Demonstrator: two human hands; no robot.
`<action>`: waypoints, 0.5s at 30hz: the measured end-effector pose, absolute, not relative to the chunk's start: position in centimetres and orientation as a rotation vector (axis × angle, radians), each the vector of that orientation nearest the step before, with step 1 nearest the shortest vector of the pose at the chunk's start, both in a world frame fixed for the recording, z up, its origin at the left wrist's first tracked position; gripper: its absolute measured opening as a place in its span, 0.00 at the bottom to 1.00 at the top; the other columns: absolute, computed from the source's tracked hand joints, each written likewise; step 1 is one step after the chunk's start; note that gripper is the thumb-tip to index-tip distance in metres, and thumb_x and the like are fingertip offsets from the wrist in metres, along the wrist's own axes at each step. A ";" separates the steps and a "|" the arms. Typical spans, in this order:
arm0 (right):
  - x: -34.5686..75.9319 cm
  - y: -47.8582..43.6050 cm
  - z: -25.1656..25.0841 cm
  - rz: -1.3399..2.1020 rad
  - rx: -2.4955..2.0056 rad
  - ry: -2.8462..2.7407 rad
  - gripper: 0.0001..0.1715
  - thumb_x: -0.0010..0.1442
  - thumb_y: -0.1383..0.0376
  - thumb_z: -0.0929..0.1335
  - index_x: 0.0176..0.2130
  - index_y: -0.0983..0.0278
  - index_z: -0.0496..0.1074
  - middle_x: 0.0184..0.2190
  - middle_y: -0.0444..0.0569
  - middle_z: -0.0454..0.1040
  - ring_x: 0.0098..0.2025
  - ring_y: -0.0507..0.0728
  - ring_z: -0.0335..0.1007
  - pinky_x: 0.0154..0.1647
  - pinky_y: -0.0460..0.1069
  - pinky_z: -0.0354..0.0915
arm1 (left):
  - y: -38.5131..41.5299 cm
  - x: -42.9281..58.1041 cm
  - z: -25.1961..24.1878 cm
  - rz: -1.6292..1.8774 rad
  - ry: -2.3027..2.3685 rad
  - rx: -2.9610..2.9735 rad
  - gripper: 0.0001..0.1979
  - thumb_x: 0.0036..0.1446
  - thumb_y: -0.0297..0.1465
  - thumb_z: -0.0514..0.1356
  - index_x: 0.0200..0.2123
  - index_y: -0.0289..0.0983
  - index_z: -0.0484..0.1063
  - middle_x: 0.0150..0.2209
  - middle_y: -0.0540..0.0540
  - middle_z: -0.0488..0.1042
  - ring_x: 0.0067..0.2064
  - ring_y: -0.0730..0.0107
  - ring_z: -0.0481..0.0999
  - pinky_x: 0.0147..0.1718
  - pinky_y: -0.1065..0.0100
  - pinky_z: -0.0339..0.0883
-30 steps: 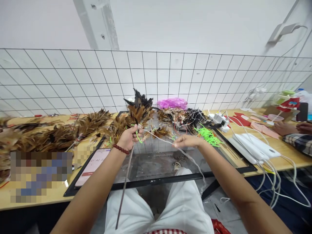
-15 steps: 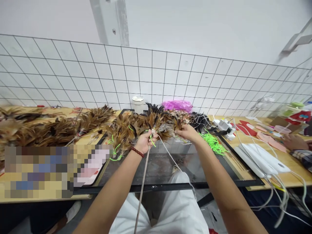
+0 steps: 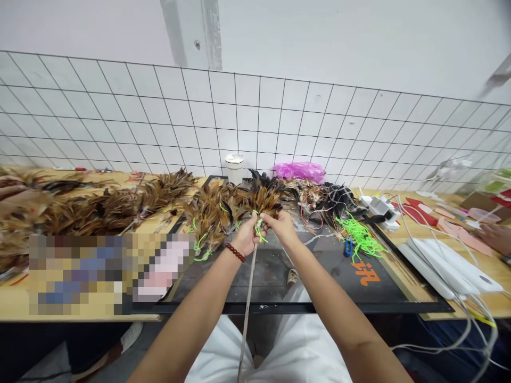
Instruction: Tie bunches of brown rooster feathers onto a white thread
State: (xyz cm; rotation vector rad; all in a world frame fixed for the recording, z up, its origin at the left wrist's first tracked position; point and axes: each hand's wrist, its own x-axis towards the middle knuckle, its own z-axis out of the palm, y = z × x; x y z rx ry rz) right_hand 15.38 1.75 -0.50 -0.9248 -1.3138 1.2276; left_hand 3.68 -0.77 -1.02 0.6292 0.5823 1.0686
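My left hand [image 3: 247, 235], with a red bead bracelet on its wrist, is closed around the top of a thin stick [image 3: 248, 303]. Brown feathers [image 3: 264, 198] fan out upward from the stick's top, just above the fingers. A bright green cord [image 3: 259, 234] hangs at this bundle's base. My right hand [image 3: 282, 227] pinches at the base of the feathers, close against the left fingers. What exactly lies under its fingertips is partly hidden. A white string runs down beneath the right forearm.
More brown feathers [image 3: 217, 210] lie left of my hands. Black feathers [image 3: 337, 199], green cords [image 3: 361, 236] and a blue tool [image 3: 348, 247] lie to the right. Behind stand a white cup [image 3: 234, 171] and a pink plastic bag [image 3: 299, 171]. Other people's hands show at both sides.
My right hand has moved left from the loose feathers to the bundle in my left hand. The view has shifted slightly, and a blue tool and orange lettering now show on the right.
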 end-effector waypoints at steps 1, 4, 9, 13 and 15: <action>15.2 1.6 -0.7 1.206 -0.920 -1.281 0.17 0.42 0.55 0.72 0.28 0.64 0.68 0.22 0.42 0.70 0.19 0.48 0.60 0.20 0.45 0.58 | -0.8 3.8 -1.0 1.075 0.597 0.637 0.18 0.53 0.44 0.60 0.31 0.33 0.65 0.23 0.51 0.62 0.16 0.84 0.55 0.10 0.82 0.42; 14.8 1.4 -1.1 1.191 -0.918 -1.222 0.18 0.41 0.56 0.73 0.28 0.64 0.68 0.23 0.42 0.70 0.20 0.48 0.59 0.22 0.45 0.59 | -1.0 4.0 -0.9 1.092 0.634 0.685 0.17 0.49 0.41 0.64 0.31 0.34 0.65 0.22 0.52 0.62 0.16 0.86 0.54 0.11 0.83 0.42; 15.7 1.4 -1.4 1.198 -0.910 -1.127 0.24 0.40 0.52 0.74 0.31 0.64 0.66 0.25 0.42 0.69 0.25 0.49 0.63 0.28 0.46 0.62 | -1.5 4.0 -0.5 1.111 0.616 0.783 0.20 0.44 0.39 0.68 0.34 0.34 0.64 0.24 0.53 0.62 0.18 0.86 0.56 0.13 0.83 0.42; 17.8 0.3 -1.0 1.437 -0.995 -1.260 0.25 0.44 0.49 0.72 0.35 0.64 0.67 0.26 0.42 0.68 0.23 0.47 0.60 0.25 0.44 0.58 | -2.0 3.9 0.2 1.168 0.698 0.849 0.21 0.44 0.41 0.67 0.31 0.34 0.61 0.25 0.53 0.62 0.19 0.85 0.56 0.13 0.81 0.43; 19.1 -0.5 -0.4 1.572 -1.069 -1.415 0.23 0.48 0.48 0.69 0.35 0.64 0.69 0.21 0.39 0.64 0.17 0.45 0.51 0.20 0.43 0.51 | -2.1 3.9 0.5 1.194 0.809 0.908 0.20 0.46 0.42 0.65 0.29 0.35 0.60 0.25 0.53 0.62 0.19 0.84 0.57 0.14 0.80 0.44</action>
